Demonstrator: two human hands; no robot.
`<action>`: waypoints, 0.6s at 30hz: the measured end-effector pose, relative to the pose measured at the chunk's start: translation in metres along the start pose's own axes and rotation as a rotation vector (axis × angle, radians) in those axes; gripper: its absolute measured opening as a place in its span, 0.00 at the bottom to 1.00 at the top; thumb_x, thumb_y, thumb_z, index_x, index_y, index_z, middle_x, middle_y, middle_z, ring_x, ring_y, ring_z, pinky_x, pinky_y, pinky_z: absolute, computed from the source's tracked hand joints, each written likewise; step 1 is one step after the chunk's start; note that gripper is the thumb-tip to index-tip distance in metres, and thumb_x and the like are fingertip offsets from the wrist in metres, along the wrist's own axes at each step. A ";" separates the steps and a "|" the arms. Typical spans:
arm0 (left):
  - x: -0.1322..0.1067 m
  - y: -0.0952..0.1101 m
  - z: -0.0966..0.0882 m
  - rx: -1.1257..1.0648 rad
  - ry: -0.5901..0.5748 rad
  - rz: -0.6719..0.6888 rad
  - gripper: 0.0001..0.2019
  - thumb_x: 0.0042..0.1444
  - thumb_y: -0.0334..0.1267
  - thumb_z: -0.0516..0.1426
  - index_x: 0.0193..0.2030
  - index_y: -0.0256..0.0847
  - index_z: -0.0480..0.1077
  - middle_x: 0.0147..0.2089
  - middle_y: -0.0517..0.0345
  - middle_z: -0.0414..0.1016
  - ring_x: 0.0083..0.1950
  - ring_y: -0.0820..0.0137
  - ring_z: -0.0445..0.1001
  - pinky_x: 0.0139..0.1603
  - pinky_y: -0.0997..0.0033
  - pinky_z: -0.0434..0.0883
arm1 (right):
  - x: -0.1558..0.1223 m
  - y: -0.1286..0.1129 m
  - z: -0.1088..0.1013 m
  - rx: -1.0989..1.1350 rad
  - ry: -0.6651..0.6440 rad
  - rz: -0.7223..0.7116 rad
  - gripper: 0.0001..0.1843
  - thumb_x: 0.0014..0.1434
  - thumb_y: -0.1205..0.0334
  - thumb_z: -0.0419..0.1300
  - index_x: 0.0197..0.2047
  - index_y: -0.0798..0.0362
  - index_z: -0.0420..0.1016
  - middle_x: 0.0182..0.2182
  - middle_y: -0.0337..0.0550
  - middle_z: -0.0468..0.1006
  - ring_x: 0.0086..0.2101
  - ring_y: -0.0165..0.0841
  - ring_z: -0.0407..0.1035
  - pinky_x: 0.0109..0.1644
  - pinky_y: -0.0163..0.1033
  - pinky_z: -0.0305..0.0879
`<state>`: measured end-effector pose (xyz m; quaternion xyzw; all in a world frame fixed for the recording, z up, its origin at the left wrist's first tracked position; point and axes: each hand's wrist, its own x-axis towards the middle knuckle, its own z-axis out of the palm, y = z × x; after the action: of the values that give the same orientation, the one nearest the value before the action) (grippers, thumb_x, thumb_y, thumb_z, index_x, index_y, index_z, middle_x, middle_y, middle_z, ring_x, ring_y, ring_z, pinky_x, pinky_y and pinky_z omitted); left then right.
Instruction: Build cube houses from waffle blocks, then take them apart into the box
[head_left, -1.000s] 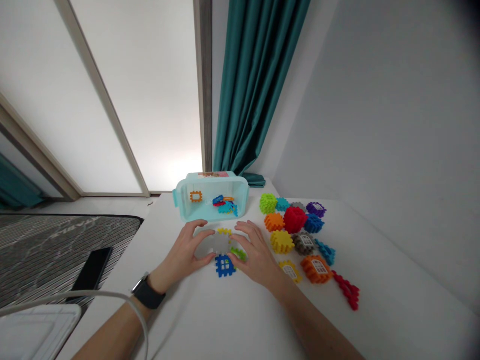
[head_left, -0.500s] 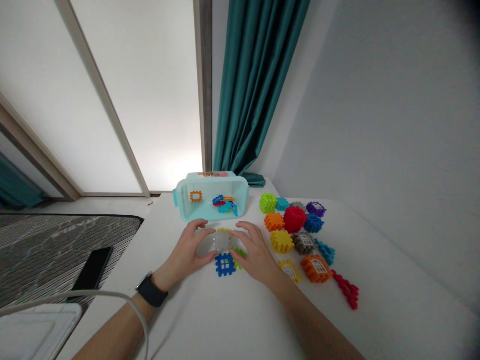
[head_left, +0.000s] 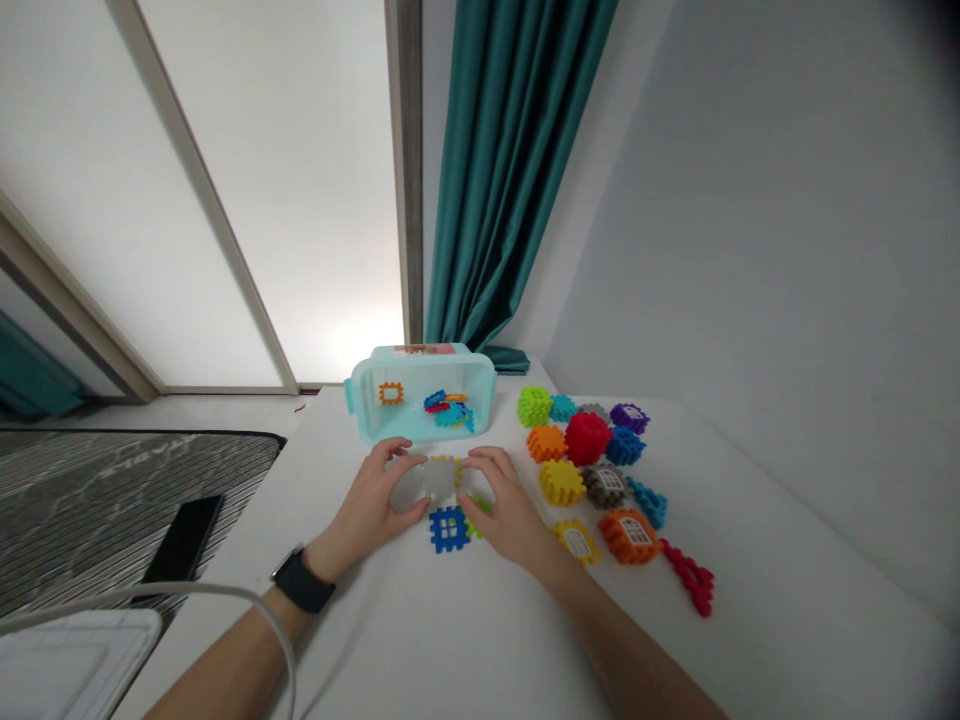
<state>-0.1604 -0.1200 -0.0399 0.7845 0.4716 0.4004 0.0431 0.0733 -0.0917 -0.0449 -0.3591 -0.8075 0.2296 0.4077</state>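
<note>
A grey, square building block (head_left: 442, 477) with toothed edges and some yellow teeth showing sits between my two hands. My left hand (head_left: 379, 492) curves around its left side, thumb and forefinger at the edge. On the opposite side, my right hand (head_left: 499, 505) grips it with thumb and fingers. Just below the grey block lies a blue toothed block (head_left: 448, 530) with a window pattern. A lime-green piece (head_left: 477, 512) shows beside the blue one, partly covered by my right thumb.
Behind my hands, a pale turquoise bin (head_left: 358, 410) lies on its side with several pieces inside. Right of my hands are several coloured blocks, including a red one (head_left: 588, 438) and an orange window block (head_left: 630, 537). A white cable (head_left: 247, 592) arches over my left forearm.
The grey block has tilted slightly between my fingers, and more yellow teeth show at its right edge. My hands stay in nearly the same place.
</note>
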 end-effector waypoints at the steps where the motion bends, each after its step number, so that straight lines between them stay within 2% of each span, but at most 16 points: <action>1: 0.000 0.000 0.000 -0.004 0.005 -0.005 0.22 0.52 0.35 0.64 0.55 0.43 0.70 0.59 0.45 0.64 0.57 0.57 0.70 0.59 0.52 0.72 | 0.000 0.000 0.001 0.030 0.007 0.017 0.17 0.59 0.66 0.61 0.52 0.47 0.70 0.53 0.49 0.68 0.56 0.41 0.65 0.62 0.50 0.63; 4: 0.001 0.002 -0.001 -0.015 0.027 -0.004 0.21 0.53 0.35 0.64 0.55 0.44 0.69 0.59 0.45 0.64 0.58 0.57 0.69 0.59 0.52 0.71 | 0.001 -0.001 0.003 0.124 0.008 0.073 0.06 0.61 0.64 0.60 0.43 0.48 0.72 0.51 0.47 0.69 0.54 0.39 0.66 0.61 0.48 0.63; 6: 0.001 0.004 0.000 -0.019 0.050 0.002 0.21 0.53 0.36 0.64 0.55 0.44 0.68 0.59 0.45 0.64 0.58 0.58 0.69 0.59 0.53 0.71 | 0.002 -0.001 0.006 0.198 -0.001 0.109 0.02 0.61 0.61 0.60 0.39 0.49 0.73 0.49 0.45 0.70 0.53 0.38 0.67 0.60 0.46 0.63; 11: 0.000 0.009 0.008 -0.044 0.095 -0.013 0.21 0.53 0.35 0.64 0.54 0.43 0.67 0.56 0.46 0.66 0.58 0.58 0.70 0.59 0.54 0.71 | 0.003 -0.003 0.013 0.367 0.010 0.180 0.05 0.60 0.58 0.60 0.35 0.49 0.73 0.45 0.43 0.72 0.50 0.36 0.69 0.57 0.44 0.65; 14: -0.001 0.009 0.013 -0.030 0.088 -0.013 0.21 0.53 0.35 0.64 0.53 0.43 0.67 0.56 0.46 0.67 0.57 0.58 0.70 0.58 0.54 0.72 | 0.004 0.000 0.015 0.462 0.051 0.259 0.08 0.61 0.55 0.59 0.34 0.49 0.71 0.42 0.42 0.72 0.45 0.36 0.70 0.51 0.42 0.68; 18: -0.003 0.008 0.017 0.017 0.050 0.007 0.15 0.55 0.35 0.63 0.48 0.43 0.68 0.55 0.47 0.68 0.54 0.59 0.72 0.54 0.55 0.73 | 0.005 0.005 0.014 0.478 0.065 0.309 0.07 0.60 0.56 0.58 0.32 0.49 0.69 0.42 0.42 0.73 0.44 0.35 0.70 0.49 0.40 0.68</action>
<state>-0.1445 -0.1214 -0.0497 0.7762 0.4730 0.4162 0.0232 0.0621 -0.0857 -0.0539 -0.3787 -0.6526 0.4614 0.4666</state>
